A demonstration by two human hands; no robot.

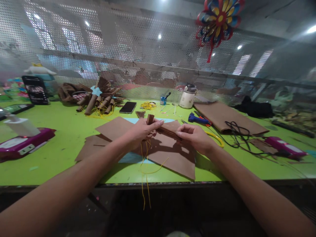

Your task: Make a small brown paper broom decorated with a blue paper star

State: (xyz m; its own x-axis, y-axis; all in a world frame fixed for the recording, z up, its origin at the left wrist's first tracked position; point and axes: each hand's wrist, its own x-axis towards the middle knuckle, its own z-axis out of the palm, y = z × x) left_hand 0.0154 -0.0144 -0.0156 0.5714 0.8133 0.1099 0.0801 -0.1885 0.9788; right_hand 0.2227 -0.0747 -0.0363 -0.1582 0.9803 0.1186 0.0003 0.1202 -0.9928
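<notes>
Brown pleated paper [168, 131], left hand [143, 132] gripping it, right hand [195, 135] pinching its end

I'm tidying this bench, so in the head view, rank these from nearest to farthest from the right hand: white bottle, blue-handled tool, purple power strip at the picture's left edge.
From the right hand:
1. Blue-handled tool, just beyond the hand.
2. White bottle, farther back, before the mesh.
3. Purple power strip, far left.
</notes>
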